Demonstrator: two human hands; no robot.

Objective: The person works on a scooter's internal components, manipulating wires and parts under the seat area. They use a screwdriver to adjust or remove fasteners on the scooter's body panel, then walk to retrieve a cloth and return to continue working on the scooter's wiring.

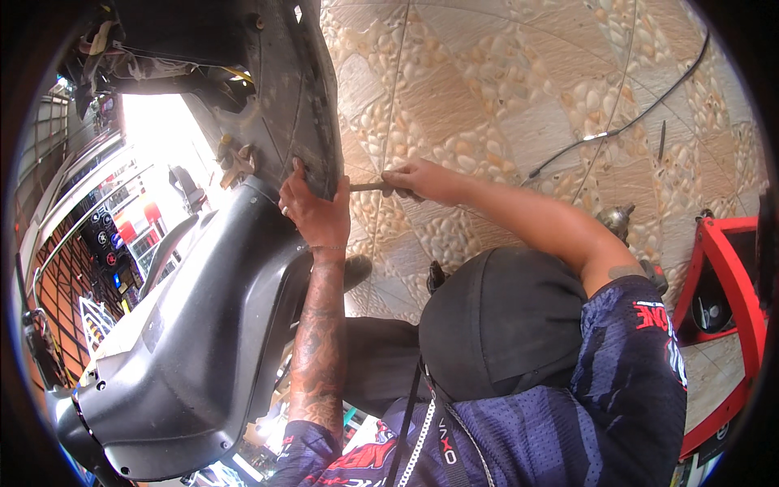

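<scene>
My left hand [314, 209] is pressed against the edge of the dark grey underside panel [284, 105] of a motor scooter, one finger pointing up along it, the others curled. My right hand [410, 180] grips a slim tool [367, 187], perhaps a screwdriver, held level with its far end at the panel's edge beside my left hand; the tip is hidden. Below and left of my left hand runs a large black plastic body cover [170, 325] with screw holes, beside my tattooed left forearm.
Patterned floor tiles [454, 81] carry a black cable [657, 105], a thin dark rod [663, 142] and a metal part [614, 221]. A red metal stand [730, 243] is at the right. At the left are a folding grille [53, 316] and shop shelves beside a bright opening.
</scene>
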